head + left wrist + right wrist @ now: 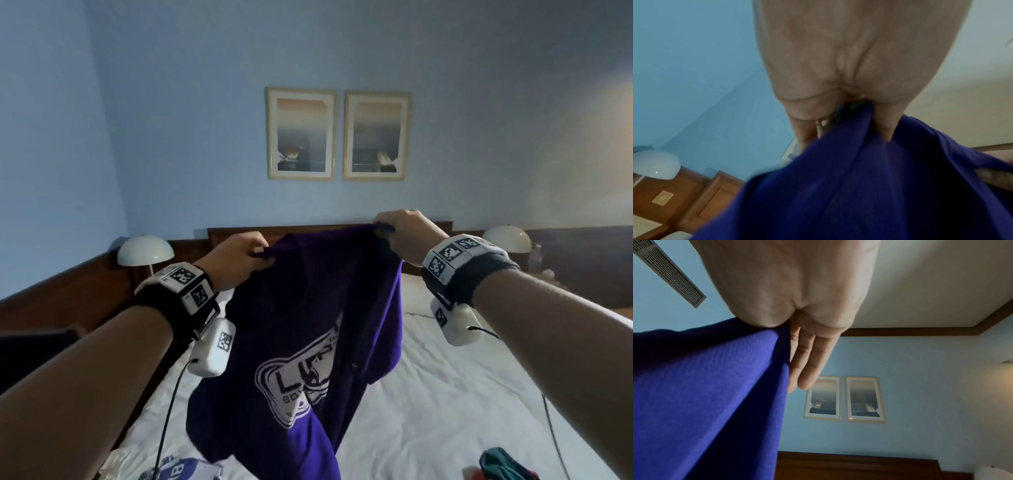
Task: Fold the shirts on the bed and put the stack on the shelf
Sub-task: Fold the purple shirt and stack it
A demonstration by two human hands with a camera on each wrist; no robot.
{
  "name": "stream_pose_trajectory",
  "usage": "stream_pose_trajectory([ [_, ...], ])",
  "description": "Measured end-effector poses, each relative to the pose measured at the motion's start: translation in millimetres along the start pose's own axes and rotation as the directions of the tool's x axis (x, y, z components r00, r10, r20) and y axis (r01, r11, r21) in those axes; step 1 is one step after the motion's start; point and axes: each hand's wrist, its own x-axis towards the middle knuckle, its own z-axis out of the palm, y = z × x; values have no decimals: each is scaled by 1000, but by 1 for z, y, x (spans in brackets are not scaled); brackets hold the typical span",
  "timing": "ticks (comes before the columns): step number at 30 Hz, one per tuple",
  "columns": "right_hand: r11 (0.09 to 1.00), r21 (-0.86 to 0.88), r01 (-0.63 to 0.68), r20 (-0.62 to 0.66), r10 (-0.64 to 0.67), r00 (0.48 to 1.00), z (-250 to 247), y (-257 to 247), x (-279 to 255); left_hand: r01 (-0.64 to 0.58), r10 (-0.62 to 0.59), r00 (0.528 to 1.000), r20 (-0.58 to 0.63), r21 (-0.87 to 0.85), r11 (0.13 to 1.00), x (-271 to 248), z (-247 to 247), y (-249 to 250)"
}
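Observation:
A purple shirt [301,342] with a white printed logo hangs in the air above the white bed [445,394]. My left hand [263,251] pinches its upper left corner, and my right hand [385,228] pinches the upper right corner, slightly higher. The cloth sags between them and its lower edge trails down toward the bed. In the left wrist view the left hand [865,113] grips bunched purple shirt [859,186] cloth. In the right wrist view the right hand [787,331] pinches the purple shirt [715,394] edge with the other fingers [807,366] extended. No shelf is in view.
A blue and white garment [181,471] lies at the bed's near left. Teal and red clothes [503,466] lie at the near right. A wooden headboard [239,233] runs behind, with a white lamp [145,251] on the left and another lamp [507,238] on the right.

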Motion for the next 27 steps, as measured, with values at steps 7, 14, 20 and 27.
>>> stream_pose_trajectory([
  [7,994,-90,-68,-32,65,997,0,21,1,-108,124,991,-59,223,969,15,8,16],
  [14,996,-41,-81,-67,78,995,1,31,-1,-55,103,988,-118,356,933,18,20,9],
  [20,995,61,-75,-82,80,993,3,30,-10,-41,43,999,3,349,936,15,34,6],
  [27,983,136,120,58,-129,990,10,-11,-17,52,-27,952,304,-74,996,7,111,35],
])
